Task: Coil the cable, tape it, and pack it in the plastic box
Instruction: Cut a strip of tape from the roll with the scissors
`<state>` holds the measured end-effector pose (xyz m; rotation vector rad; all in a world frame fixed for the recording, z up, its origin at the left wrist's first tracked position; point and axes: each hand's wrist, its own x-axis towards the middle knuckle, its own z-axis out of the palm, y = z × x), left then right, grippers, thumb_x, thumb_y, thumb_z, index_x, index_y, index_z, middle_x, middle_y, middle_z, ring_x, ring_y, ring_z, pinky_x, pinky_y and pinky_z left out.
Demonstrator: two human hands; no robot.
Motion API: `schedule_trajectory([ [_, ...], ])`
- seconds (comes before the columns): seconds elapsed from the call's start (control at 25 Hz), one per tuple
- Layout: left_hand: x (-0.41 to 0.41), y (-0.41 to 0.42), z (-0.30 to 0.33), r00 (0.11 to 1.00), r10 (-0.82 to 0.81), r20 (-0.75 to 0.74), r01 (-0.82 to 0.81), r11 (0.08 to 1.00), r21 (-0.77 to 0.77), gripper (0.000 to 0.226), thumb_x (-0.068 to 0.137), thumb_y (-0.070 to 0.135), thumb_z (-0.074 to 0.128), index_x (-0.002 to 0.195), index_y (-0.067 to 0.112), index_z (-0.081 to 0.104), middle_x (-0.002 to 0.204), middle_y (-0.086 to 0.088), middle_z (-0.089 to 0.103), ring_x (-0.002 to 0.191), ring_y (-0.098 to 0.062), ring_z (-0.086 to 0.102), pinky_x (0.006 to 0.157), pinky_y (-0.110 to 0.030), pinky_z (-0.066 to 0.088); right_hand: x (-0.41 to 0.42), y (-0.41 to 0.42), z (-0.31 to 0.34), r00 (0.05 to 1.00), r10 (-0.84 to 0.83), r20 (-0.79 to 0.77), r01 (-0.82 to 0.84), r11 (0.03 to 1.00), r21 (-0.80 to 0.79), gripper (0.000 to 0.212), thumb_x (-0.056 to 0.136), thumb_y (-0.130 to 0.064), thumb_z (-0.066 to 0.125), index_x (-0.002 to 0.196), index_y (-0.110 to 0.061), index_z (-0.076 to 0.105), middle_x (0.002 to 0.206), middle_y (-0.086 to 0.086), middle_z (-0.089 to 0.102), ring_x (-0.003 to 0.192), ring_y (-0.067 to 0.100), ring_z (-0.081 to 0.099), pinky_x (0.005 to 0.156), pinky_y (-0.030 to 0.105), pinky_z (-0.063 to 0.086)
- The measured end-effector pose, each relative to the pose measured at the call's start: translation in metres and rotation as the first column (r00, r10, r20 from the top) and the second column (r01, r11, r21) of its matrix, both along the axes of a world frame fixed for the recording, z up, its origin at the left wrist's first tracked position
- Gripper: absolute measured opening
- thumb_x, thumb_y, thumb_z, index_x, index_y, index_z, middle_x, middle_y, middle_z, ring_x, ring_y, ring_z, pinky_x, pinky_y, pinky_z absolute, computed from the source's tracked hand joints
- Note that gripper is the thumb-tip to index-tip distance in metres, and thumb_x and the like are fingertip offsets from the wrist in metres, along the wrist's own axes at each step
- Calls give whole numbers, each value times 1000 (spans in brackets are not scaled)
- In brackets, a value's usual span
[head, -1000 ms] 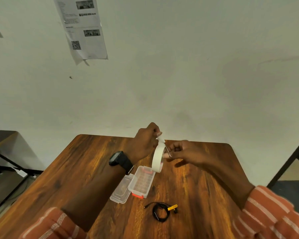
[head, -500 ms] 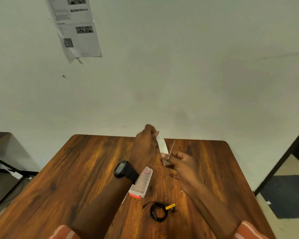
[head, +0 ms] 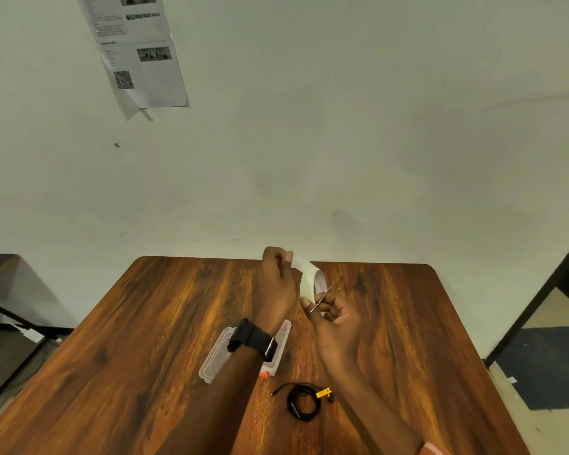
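Head view: left hand (head: pixel 276 284) pinching the free end of the tape roll (head: pixel 311 280), raised above the far part of the wooden table (head: pixel 145 339). Right hand (head: pixel 334 318) closed on the roll and a thin metal tool (head: pixel 324 295) (kind unclear). Open plastic box (head: pixel 216 362) lying partly hidden beneath the left wrist and its watch (head: pixel 253 339). Coiled cable (head: pixel 304 402) just nearer, beside the right forearm. Bare tabletop to both sides, out to the edges.

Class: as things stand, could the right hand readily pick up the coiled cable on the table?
Probably not yet: the right hand is occupied holding the tape roll and scissors. The cable itself lies unobstructed.
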<state>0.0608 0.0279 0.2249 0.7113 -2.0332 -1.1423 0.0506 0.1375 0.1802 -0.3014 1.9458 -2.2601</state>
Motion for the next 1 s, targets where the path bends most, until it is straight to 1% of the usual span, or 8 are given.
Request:
schedule_trajectory([
  [0.16, 3, -16, 13, 959, -240, 152, 275, 915, -296, 6, 100, 17, 50, 100, 13, 55, 92, 3, 65, 75, 3, 57, 65, -10, 46, -12, 13, -1, 999, 42, -25, -42, 999, 6, 26, 77, -28, 80, 100, -17, 74, 91, -3, 76, 83, 9, 72, 60, 18, 54],
  [0.2, 3, -19, 19, 937, -283, 205, 339, 880, -333, 6, 100, 17, 50, 101, 13, 55, 94, 2, 66, 75, 4, 57, 67, -11, 48, -17, 14, 2, 998, 38, -54, -37, 999, 32, 30, 76, -34, 80, 101, -18, 74, 91, -2, 76, 84, 13, 72, 61, 21, 55],
  [0.28, 0, -25, 29, 903, -350, 249, 421, 836, -353, 6, 100, 14, 49, 101, 12, 55, 93, -1, 67, 77, -2, 60, 72, -26, 56, -26, 15, 10, 991, 28, -129, -14, 994, 112, 34, 76, -40, 79, 102, -19, 74, 92, -2, 75, 84, 16, 71, 60, 21, 55],
  [0.4, -3, -33, 42, 884, -409, 224, 465, 816, -344, 6, 100, 12, 48, 97, 12, 53, 88, -6, 67, 78, -19, 65, 73, -45, 56, -39, 16, 28, 982, -5, -188, 23, 996, 91, 27, 77, -38, 79, 98, -21, 74, 93, -5, 75, 88, 12, 70, 68, 21, 54],
  [0.56, -5, -33, 61, 853, -473, 219, 521, 780, -347, 11, 101, 18, 48, 97, 10, 54, 88, -3, 68, 80, -17, 68, 75, -40, 58, -61, 20, 52, 973, 81, -215, -83, 997, 0, 20, 77, -17, 81, 90, -24, 68, 104, -1, 75, 102, 15, 69, 85, 32, 55],
  [0.72, -10, -32, 71, 856, -483, 187, 518, 798, -308, 12, 99, 19, 51, 96, 8, 57, 95, -6, 65, 75, -18, 69, 72, -35, 60, -73, 15, 67, 938, 313, -150, -320, 947, -24, 24, 76, -1, 79, 82, -16, 61, 97, 7, 76, 95, 21, 73, 80, 36, 58],
  [0.88, -13, -29, 70, 887, -423, 184, 462, 812, -358, 9, 98, 17, 54, 93, 10, 56, 94, -1, 59, 69, -14, 64, 65, -27, 58, -69, 12, 66, 939, 315, -134, -315, 949, 26, 25, 73, 0, 80, 80, -14, 60, 89, 8, 73, 83, 19, 71, 74, 31, 58],
  [1.0, -17, -30, 61, 891, -383, 245, 451, 816, -362, 5, 94, 8, 58, 93, 11, 54, 94, -3, 60, 72, -11, 64, 69, -35, 61, -69, 10, 64, 963, 236, -130, -228, 971, 78, 24, 75, -3, 81, 77, -17, 61, 85, 5, 72, 78, 17, 70, 67, 23, 56],
])
